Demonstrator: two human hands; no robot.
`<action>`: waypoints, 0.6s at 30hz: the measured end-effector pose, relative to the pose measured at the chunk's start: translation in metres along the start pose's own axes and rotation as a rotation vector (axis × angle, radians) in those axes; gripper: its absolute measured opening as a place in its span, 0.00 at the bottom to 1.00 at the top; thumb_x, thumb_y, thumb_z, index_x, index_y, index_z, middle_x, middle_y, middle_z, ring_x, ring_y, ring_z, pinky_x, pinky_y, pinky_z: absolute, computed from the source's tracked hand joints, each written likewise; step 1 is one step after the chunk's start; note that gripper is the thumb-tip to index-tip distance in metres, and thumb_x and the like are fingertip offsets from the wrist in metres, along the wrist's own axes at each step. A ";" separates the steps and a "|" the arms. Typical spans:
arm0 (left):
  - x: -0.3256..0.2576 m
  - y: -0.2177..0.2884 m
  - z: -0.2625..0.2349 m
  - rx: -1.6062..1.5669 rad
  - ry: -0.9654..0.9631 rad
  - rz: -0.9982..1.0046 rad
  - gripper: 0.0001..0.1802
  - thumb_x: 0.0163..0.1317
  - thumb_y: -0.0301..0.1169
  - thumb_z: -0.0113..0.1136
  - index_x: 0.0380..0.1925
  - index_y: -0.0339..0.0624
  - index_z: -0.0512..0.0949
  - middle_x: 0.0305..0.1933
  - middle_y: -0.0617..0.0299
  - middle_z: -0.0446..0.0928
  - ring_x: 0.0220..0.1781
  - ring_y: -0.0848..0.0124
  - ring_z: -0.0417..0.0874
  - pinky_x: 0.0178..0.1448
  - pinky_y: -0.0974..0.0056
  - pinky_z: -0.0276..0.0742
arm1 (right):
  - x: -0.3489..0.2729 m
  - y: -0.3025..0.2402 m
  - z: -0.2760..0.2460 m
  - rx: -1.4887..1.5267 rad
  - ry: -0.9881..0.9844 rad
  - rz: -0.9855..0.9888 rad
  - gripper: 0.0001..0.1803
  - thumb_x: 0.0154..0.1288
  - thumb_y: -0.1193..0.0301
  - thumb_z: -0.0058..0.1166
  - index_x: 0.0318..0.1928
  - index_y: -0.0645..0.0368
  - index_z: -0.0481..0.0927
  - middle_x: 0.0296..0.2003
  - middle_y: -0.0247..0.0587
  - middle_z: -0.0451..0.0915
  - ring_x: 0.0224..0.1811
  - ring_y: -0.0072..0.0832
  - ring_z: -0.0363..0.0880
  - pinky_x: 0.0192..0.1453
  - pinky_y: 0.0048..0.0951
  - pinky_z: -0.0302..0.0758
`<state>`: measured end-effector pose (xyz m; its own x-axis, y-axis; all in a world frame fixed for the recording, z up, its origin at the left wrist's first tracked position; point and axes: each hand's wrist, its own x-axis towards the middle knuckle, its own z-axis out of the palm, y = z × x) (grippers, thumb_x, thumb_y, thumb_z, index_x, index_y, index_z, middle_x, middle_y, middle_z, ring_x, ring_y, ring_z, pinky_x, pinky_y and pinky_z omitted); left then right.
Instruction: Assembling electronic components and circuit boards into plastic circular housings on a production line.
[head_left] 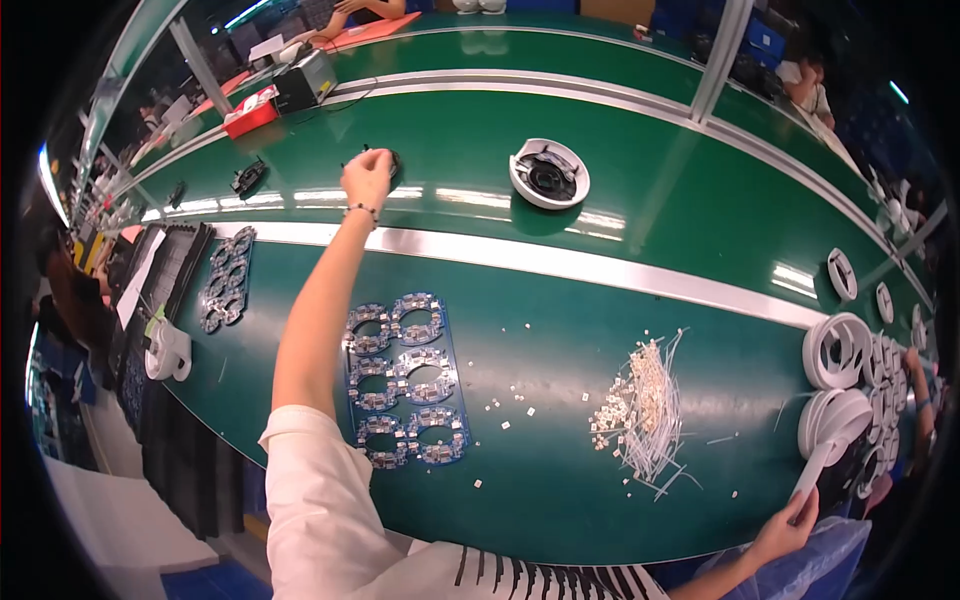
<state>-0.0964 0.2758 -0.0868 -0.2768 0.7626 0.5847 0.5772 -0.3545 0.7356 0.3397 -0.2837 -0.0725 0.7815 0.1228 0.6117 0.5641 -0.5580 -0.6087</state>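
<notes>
My left hand (368,178) reaches far out over the green conveyor, fingers closed around a small black plastic part (394,165) that they partly cover. At the lower right, my right hand (785,528) grips the flat stem of a white plastic piece (818,462), whose rounded end overlaps a white ring-shaped housing (815,425). Under my left forearm lies a blue circuit board panel (408,347) with several ring-shaped boards. A pile of thin white cable strips with small connectors (655,405) sits in the middle right of the bench.
A white round housing with a black insert (549,175) rests on the conveyor, and another black part (249,177) lies left. White housings (836,350) are stacked at right. A second board panel (228,280) and a white device (167,350) are at left. Co-workers sit beyond.
</notes>
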 end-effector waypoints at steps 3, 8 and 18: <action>0.014 -0.010 -0.012 -0.103 0.180 -0.255 0.10 0.47 0.30 0.56 0.30 0.40 0.79 0.31 0.57 0.79 0.34 0.68 0.79 0.42 0.67 0.72 | 0.012 -0.012 -0.006 0.116 0.118 -0.178 0.12 0.58 0.78 0.47 0.43 0.70 0.72 0.40 0.44 0.74 0.40 0.26 0.72 0.46 0.23 0.69; 0.035 -0.047 -0.016 0.255 0.077 -0.343 0.28 0.39 0.43 0.62 0.38 0.33 0.75 0.41 0.47 0.75 0.44 0.59 0.76 0.48 0.64 0.70 | 0.018 -0.059 0.005 0.374 0.062 -0.191 0.13 0.58 0.79 0.47 0.44 0.69 0.70 0.41 0.42 0.73 0.42 0.26 0.71 0.48 0.22 0.67; 0.009 -0.004 0.004 0.319 -0.200 -0.531 0.29 0.36 0.39 0.64 0.40 0.32 0.74 0.43 0.48 0.74 0.46 0.59 0.75 0.50 0.64 0.69 | -0.029 -0.231 0.082 0.703 -0.877 -1.120 0.09 0.37 0.77 0.59 0.24 0.56 0.76 0.21 0.31 0.74 0.27 0.26 0.75 0.45 0.35 0.69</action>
<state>-0.0981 0.2861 -0.0860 -0.4563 0.8870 0.0714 0.6093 0.2530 0.7515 0.2088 -0.0908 0.0089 -0.3326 0.7479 0.5745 0.7466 0.5810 -0.3241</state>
